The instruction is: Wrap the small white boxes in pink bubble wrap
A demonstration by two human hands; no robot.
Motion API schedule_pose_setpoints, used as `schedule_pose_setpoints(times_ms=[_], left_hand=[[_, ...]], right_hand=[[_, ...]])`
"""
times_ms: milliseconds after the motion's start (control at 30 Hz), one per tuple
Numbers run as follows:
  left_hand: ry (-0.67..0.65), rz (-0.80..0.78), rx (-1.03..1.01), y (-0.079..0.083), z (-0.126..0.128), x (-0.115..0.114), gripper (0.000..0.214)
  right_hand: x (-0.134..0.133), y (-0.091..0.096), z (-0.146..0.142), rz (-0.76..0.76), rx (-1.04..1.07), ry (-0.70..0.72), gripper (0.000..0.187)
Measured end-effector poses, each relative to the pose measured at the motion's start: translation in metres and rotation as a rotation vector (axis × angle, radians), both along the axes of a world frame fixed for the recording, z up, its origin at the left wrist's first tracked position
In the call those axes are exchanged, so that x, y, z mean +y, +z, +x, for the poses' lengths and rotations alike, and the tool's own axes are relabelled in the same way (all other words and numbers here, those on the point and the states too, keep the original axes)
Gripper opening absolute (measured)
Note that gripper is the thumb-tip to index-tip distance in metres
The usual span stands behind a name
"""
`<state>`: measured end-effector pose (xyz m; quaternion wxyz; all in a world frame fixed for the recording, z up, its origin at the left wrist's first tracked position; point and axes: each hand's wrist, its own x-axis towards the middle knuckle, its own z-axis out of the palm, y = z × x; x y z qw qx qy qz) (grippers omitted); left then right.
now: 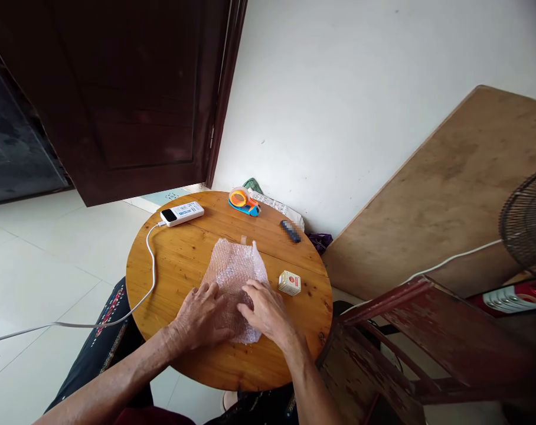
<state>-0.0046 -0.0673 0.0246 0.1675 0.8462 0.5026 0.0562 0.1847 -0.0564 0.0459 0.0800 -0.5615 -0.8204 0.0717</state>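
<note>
A sheet of pinkish bubble wrap (238,265) lies on the round wooden table (179,348) in front of me. My left hand (201,316) rests on its left edge, fingers slightly curled and apart. On the right side, my right hand (264,310) lies over the wrap with thumb and fingers spread. Neither hand appears to grip anything. Just right of my right hand stands a small cream box (290,283) with a red mark. Whether anything lies under the wrap, I cannot tell.
Toward the table's far edge are a tape dispenser (245,202) in orange and blue, a white power bank (182,213) with a white cable (153,265), and a dark blurred-out object (290,231). A worn wooden chair (383,354) and a fan (529,221) stand at right.
</note>
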Motion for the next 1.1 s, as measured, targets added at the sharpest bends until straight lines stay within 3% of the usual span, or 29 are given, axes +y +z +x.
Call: schedule_pose_setpoints(times_ms=[167,400,533,733,967,1100], left_hand=[[0.039,0.011,-0.005,-0.007,-0.009,0.009,0.041],[0.090,0.042,0.062,-0.004,-0.027,0.027,0.034],[0.096,0.094,0.046,-0.004,-0.022,0.028,0.031],[-0.088,0.170,-0.007,-0.015,0.001,0.037,0.056],[-0.124,0.151,0.006,-0.013,-0.007,0.066,0.059],[-0.070,0.152,-0.029,-0.010,-0.002,0.063,0.059]], right_hand=[[-0.022,-0.023,0.023,0.053,0.073,-0.101,0.037],[-0.030,-0.051,0.008,0.220,0.140,-0.205,0.039],[-0.032,-0.052,-0.001,0.237,0.158,-0.222,0.040],[-0.029,-0.052,-0.006,0.229,0.158,-0.236,0.041],[-0.030,-0.052,0.000,0.214,0.153,-0.251,0.036],[-0.032,-0.054,0.003,0.238,0.183,-0.262,0.032]])
